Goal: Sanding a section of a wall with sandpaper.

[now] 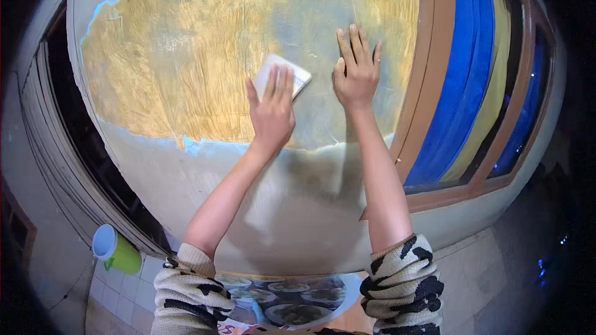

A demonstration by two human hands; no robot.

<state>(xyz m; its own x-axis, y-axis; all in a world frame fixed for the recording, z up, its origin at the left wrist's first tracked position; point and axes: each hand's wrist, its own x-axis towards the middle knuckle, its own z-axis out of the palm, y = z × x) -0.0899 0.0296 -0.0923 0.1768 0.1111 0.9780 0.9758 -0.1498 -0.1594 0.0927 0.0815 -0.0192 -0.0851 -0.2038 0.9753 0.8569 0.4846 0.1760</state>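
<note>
My left hand presses a flat white rectangular pad to the wall with its fingers stretched over it. What the pad is made of I cannot tell; its right side bears faint print. To the right, my right hand leans on the wall with fingers spread and nothing in it. Both touch a large ochre patch with a ragged pale-blue edge, which looks like a bared layer in the painted wall. A grey-blue smear covers the part of the patch around and between my hands.
Right of the patch stands a brown window frame with blue cloth behind its glass. A dark doorway is at left. A green bucket sits on floor tiles. A banner printed with food dishes lies below.
</note>
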